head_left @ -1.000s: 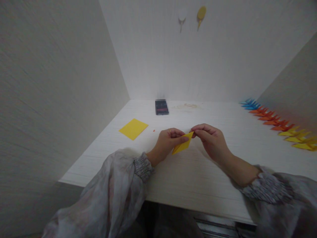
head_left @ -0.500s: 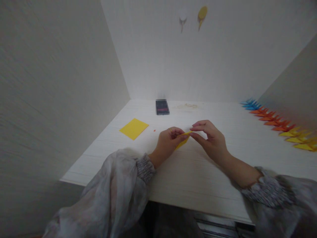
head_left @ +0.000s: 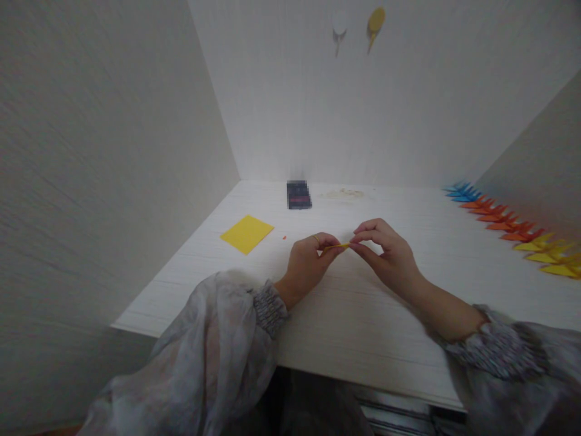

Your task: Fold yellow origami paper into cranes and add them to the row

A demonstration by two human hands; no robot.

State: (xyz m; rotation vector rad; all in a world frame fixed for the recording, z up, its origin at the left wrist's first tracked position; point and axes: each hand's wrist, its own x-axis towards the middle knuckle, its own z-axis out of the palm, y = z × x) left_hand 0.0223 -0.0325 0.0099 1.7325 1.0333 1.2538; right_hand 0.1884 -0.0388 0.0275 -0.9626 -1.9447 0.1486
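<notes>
Between my two hands a small folded piece of yellow paper [head_left: 344,246] is held just over the table, seen almost edge-on. My left hand [head_left: 309,259] pinches its left part between thumb and fingers; a ring shows on one finger. The thumb and forefinger of my right hand [head_left: 387,251] close on its right tip, with the other fingers bent above. Much of the paper is hidden by the left fingers. To the left, a flat stack or sheet of yellow square paper [head_left: 247,234] lies on the white table [head_left: 363,339].
A dark blurred object [head_left: 298,195] stands near the back wall. An orange scrap [head_left: 284,237] lies beside the yellow square. Folded paper cranes in blue [head_left: 462,192], orange [head_left: 502,218] and yellow [head_left: 551,257] line the right side. Two hooks, one yellow [head_left: 376,23], are on the back wall.
The folded yellow paper has tilted from showing a hanging lower flap to nearly edge-on. Both hands keep their grip in about the same place; the view shifted slightly.
</notes>
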